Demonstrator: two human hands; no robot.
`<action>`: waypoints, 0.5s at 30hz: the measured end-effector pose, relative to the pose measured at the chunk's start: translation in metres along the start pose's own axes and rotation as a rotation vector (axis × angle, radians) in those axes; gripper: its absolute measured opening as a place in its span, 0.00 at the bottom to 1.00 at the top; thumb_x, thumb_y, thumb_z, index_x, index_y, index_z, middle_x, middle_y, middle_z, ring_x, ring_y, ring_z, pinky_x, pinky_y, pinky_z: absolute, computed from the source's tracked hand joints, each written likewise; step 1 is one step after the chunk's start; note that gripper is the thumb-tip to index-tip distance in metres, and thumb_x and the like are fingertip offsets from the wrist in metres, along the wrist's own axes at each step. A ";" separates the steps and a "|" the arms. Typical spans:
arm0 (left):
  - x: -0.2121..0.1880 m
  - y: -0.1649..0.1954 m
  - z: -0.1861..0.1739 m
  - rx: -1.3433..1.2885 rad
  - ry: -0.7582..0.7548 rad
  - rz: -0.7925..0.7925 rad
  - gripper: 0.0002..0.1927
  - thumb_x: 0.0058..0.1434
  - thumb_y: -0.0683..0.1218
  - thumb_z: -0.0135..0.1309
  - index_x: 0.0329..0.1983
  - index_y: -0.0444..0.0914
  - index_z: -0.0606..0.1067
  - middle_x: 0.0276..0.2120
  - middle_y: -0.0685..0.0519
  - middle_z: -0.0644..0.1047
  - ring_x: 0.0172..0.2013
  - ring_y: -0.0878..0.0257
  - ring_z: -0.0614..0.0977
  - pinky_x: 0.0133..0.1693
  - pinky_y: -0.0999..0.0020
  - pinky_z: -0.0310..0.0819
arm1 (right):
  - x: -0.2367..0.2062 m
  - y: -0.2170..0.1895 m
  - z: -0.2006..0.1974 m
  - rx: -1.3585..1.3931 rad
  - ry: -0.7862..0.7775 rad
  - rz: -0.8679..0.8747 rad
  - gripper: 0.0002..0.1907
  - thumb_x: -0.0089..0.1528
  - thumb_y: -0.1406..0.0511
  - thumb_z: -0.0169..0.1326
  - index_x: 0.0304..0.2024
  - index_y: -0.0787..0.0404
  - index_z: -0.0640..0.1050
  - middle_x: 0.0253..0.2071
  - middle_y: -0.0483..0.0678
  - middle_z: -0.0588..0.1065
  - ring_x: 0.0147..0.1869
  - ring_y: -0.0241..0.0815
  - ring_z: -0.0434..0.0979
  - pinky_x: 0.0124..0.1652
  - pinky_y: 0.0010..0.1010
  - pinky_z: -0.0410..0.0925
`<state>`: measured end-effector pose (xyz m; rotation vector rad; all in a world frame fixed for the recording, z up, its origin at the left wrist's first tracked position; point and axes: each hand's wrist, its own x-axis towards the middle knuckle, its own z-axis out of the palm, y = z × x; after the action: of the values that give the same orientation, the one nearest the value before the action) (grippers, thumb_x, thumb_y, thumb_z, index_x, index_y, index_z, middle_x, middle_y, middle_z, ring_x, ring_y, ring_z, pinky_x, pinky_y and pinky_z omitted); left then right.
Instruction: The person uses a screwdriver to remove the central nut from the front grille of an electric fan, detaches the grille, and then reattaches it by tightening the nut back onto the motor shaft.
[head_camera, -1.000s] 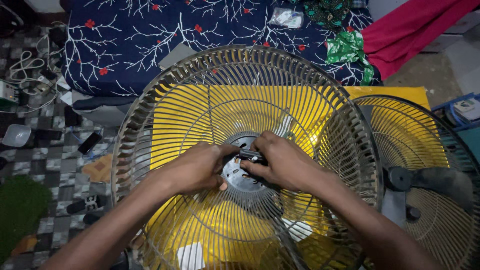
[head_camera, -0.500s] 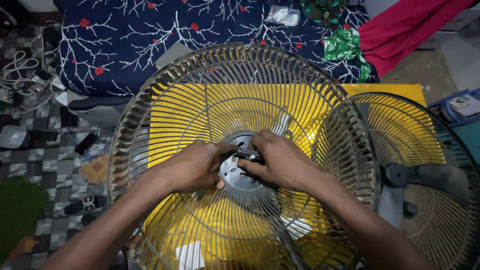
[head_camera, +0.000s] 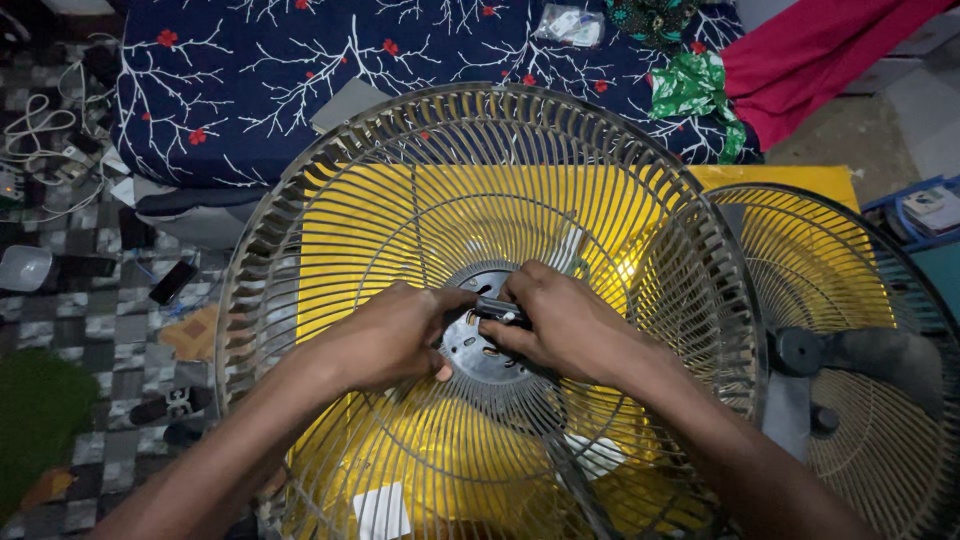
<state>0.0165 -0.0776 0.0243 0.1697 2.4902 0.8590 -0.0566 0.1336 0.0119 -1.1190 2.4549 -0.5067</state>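
Fan guard (head_camera: 480, 300), a round wire cage with a grey rim and thin radial wires, lies face-up in the middle of the view over a yellow sheet (head_camera: 380, 230), its flat side turned toward the camera so that its axis points straight up at the viewer; being circular, it has no long axis of its own. At its centre sits a round metal hub plate (head_camera: 478, 352) pierced with slots, and both hands meet there. The left hand (head_camera: 385, 335) curls over the left edge of the plate, fingers closed against it, while the right hand (head_camera: 560, 325) pinches a small dark cylindrical part (head_camera: 497, 308) that lies roughly left to right across the top of the plate, its long axis horizontal in the picture. Judging by this, the work at the hub looks to be midway: the guard is laid out and steadied, the small part is in hand at the centre, but whether it is being fitted or taken off cannot be told, nor whether any fastener is already seated. A second fan guard (head_camera: 860, 340) with a dark motor housing rests just beside the first on the right, overlapping its rim. Beyond lies a dark blue floral cloth (head_camera: 300, 80), and cables and small items are scattered on the checked floor (head_camera: 90, 300) to the left.
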 end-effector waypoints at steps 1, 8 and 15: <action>0.000 0.000 0.000 -0.003 0.001 -0.002 0.45 0.43 0.45 0.71 0.69 0.45 0.69 0.26 0.46 0.79 0.29 0.50 0.81 0.35 0.55 0.74 | 0.000 0.001 0.001 -0.004 0.006 -0.013 0.25 0.61 0.50 0.58 0.41 0.68 0.75 0.41 0.59 0.73 0.45 0.62 0.75 0.45 0.49 0.69; -0.001 -0.001 0.003 -0.051 0.016 0.009 0.41 0.43 0.44 0.70 0.63 0.41 0.70 0.25 0.46 0.79 0.29 0.51 0.82 0.35 0.55 0.74 | 0.001 0.005 0.004 -0.009 -0.021 -0.004 0.25 0.61 0.50 0.57 0.42 0.67 0.74 0.42 0.59 0.72 0.43 0.61 0.76 0.44 0.49 0.70; -0.002 -0.001 0.004 -0.037 0.021 0.005 0.41 0.44 0.44 0.70 0.64 0.41 0.70 0.24 0.44 0.79 0.28 0.49 0.81 0.35 0.54 0.73 | 0.000 0.004 0.005 0.000 0.015 -0.027 0.23 0.61 0.52 0.58 0.43 0.66 0.75 0.41 0.58 0.73 0.43 0.61 0.76 0.42 0.49 0.70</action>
<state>0.0201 -0.0768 0.0211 0.1548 2.4926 0.9126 -0.0567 0.1349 0.0060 -1.1543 2.4555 -0.5257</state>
